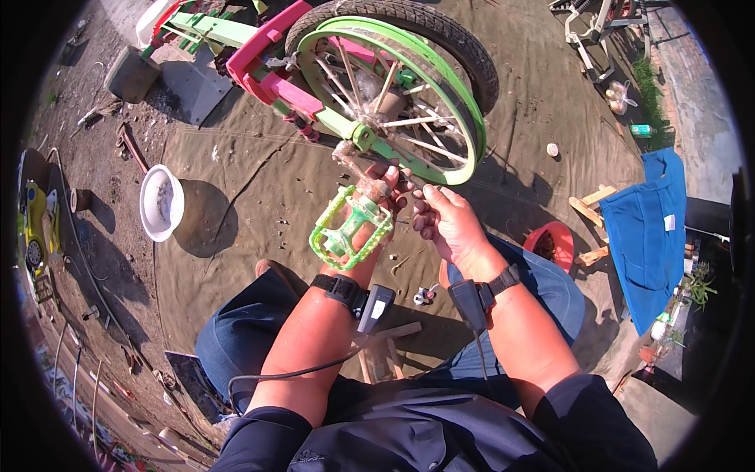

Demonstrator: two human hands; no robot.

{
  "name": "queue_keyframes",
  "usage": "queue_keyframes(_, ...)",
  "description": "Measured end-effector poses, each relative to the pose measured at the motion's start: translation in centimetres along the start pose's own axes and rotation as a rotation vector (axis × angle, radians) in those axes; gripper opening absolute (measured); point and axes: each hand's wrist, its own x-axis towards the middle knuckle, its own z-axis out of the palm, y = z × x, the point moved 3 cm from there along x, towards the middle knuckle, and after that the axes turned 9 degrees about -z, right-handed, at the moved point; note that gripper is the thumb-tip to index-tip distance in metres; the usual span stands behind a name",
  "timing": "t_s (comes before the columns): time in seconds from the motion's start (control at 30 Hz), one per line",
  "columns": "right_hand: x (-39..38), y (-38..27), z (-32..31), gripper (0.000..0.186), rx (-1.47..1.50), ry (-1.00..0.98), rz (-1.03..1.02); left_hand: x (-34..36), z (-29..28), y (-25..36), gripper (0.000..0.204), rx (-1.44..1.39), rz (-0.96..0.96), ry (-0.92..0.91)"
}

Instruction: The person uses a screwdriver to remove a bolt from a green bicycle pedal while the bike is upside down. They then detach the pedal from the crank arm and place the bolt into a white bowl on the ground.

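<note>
A bright green bicycle pedal with a toothed cage lies over my left hand, hiding part of it. The left fingers close around the pedal's upper end, below the wheel. Just to the right, my right hand has its thumb and fingers pinched together near the left fingertips. A small dark thing shows between the hands, too small to name. Directly beyond is a bicycle wheel with a green rim and pale spokes, its hub covered in grey fluff. The green and pink frame runs up to the left.
A white bowl stands on the cloth at left, beside a pipe wrench. A red bowl with brown contents sits by my right knee. Blue cloth hangs over a wooden stool at right. Another bike frame lies far right.
</note>
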Motion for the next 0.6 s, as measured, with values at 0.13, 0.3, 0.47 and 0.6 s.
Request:
queue_keyframes(0.13, 0.3, -0.2, 0.2, 0.016, -0.278, 0.007, -0.167, 0.0, -0.5, -0.1, 0.033, 0.005, 0.003, 0.010)
queue_keyframes(0.3, -0.3, -1.1, 0.7, 0.010, -1.227, 0.102, -1.148, 0.1, -0.2, 0.1, 0.029, 0.091, -0.003, 0.050)
queue_keyframes(0.47, -0.6, -1.1, 0.0, 0.037, -0.498, -0.046, -0.131, 0.1, -0.1, 0.2, 0.026, 0.086, 0.033, 0.049)
queue_keyframes(0.6, -1.1, -0.3, -0.1, 0.067, 0.024, -0.250, 0.137, -0.2, 0.1, 0.5, 0.026, 0.113, 0.020, 0.083)
